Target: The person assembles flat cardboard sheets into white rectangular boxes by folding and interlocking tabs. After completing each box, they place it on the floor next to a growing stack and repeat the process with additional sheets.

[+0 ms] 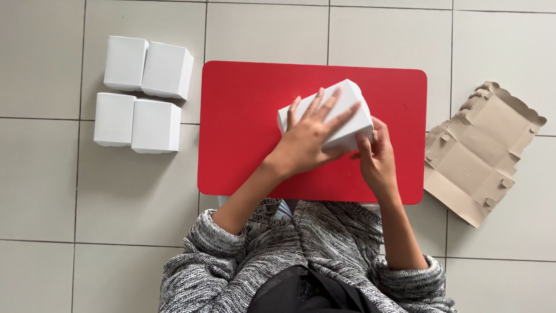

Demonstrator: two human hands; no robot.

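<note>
At the centre of the frame, on the red desk (243, 104), a light, easily crushed white box (341, 119) is pressed flat under the left hand (307, 139) and pinched at its lower-right corner by the right hand (376, 153).

— What sits on the tiled floor (58, 203) to the left?
— Four folded white boxes (142, 93), two rows of two, touching.
— And on the right?
— A stack of flat, unfolded cardboard box blanks (478, 153), brown side up, just beside the red tabletop (243, 116).
</note>
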